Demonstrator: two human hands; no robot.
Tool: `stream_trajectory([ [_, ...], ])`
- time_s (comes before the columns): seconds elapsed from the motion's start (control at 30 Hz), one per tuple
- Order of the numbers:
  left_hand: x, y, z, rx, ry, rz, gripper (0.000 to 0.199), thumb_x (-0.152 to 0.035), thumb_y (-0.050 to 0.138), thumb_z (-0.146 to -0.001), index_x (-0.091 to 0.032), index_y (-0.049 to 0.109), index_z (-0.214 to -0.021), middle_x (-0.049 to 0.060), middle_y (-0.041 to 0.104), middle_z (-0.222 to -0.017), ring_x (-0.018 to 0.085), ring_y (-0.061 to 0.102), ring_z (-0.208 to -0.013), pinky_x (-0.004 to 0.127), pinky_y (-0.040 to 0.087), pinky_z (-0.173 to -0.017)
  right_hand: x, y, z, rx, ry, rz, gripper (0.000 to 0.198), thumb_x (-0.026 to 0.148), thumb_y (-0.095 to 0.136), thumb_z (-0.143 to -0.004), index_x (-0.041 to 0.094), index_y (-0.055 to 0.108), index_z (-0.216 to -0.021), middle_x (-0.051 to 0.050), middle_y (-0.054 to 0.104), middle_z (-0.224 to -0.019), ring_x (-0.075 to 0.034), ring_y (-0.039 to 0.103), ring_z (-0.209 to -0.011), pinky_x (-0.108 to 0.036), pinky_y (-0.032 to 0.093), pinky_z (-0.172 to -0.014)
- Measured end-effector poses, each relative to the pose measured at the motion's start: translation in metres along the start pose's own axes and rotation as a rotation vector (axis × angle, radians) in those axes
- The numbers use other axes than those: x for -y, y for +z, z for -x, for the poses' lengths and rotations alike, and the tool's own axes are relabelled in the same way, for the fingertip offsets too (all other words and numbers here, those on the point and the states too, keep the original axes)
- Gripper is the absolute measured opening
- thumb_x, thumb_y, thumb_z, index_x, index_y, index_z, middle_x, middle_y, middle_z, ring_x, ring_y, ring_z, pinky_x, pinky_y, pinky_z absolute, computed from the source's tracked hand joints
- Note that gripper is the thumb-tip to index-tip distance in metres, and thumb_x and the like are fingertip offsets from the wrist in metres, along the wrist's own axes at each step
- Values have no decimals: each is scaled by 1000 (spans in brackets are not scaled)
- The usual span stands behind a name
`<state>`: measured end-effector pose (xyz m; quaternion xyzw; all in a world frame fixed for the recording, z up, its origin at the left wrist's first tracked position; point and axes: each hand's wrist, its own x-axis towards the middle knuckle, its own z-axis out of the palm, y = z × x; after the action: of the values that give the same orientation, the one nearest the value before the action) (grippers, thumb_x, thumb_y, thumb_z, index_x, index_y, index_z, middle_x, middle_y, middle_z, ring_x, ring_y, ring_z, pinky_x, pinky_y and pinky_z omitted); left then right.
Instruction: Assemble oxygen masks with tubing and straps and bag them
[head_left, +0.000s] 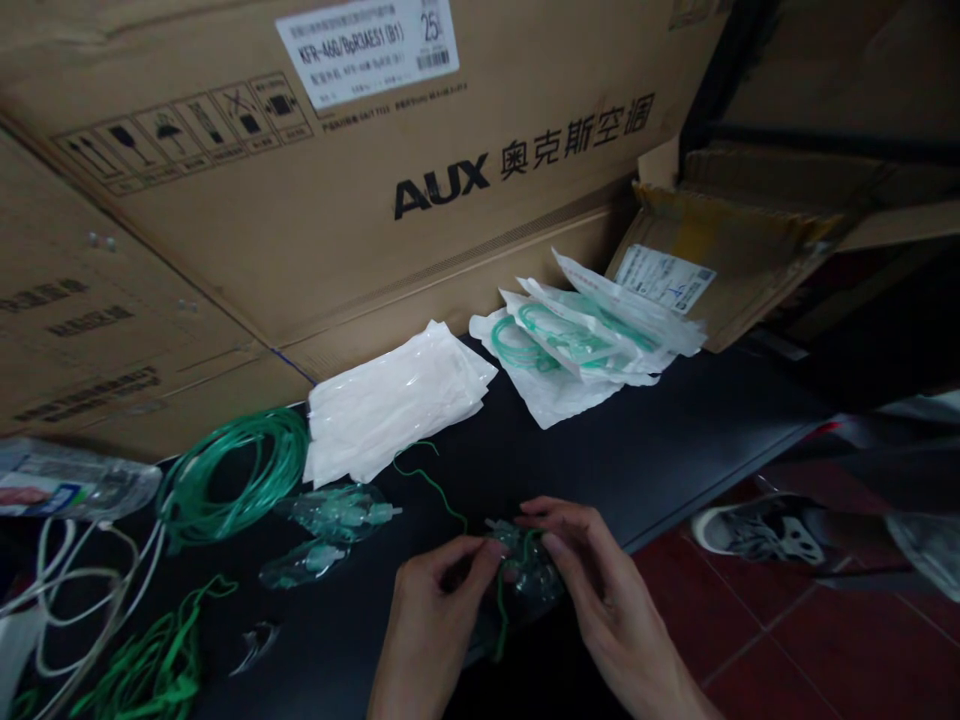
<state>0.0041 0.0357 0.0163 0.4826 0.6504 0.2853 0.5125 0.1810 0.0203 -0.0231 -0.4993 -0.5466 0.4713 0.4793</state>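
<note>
Left hand (pixel 442 590): I'm pinching cord (pixel 502 615) | right hand (pixel 596 570): I'm seemingly pinching mask (pixel 540 580) | care: I should be keeping cord untwisted

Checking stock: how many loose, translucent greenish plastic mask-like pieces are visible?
3 distinguishable: one piece between the left hand and right hand; an upper piece and lower piece beside the coiled green plastic tubing. Others may be hidden.

Dim, cool light falls on my hands (pixel 433 607) and the cardboard box (pixel 337 250); the right side sinks into deep shadow. Faint glints mark the white packets (pixel 397 400). Far-left lettering (pixel 90 320) and the shoe (pixel 757 530) look blurred.
</note>
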Motion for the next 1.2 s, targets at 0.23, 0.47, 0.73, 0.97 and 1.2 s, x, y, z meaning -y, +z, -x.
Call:
stream_trajectory([
  [0.23,-4,2,-4,-12,12,184,36,-51,71,-87,-19,83,-80,4,78,-74,22,71,-78,26,53,-74,-9,-3,6,27,-7,-17,56,21,72,-92,36,50,-141,-5,72,-136,-22,74,-118,-35,62,-100],
  [0.47,10,-2,-4,76,38,23,29,-48,73,-85,-22,85,-92,5,83,-87,25,76,-87,29,56,-81,-7,2,3,-117,-129,170,29,23,69,-95,28,62,-122,-5,81,-115,-21,80,-101,-31,67,-89],
  [0.73,6,4,2,-52,220,-315,29,-41,57,-95,-23,74,-79,1,74,-75,21,70,-74,28,50,-71,-16,3,-2,-108,-339,235,24,24,68,-97,27,68,-121,-7,80,-115,-23,80,-102,-32,67,-90],
  [0.97,15,12,1,-111,280,-323,24,-33,54,-93,-23,63,-73,0,68,-73,19,65,-70,26,48,-70,-12,4,-7,-107,-405,279,14,20,66,-98,25,71,-110,-9,78,-115,-22,80,-97,-30,68,-85],
  [1.2,15,11,1,-130,343,-362,23,-24,56,-91,-23,64,-70,-1,66,-69,18,65,-68,26,48,-68,-12,9,-6,-137,-398,268,12,18,69,-96,25,70,-106,-8,77,-110,-20,80,-94,-26,66,-85],
])
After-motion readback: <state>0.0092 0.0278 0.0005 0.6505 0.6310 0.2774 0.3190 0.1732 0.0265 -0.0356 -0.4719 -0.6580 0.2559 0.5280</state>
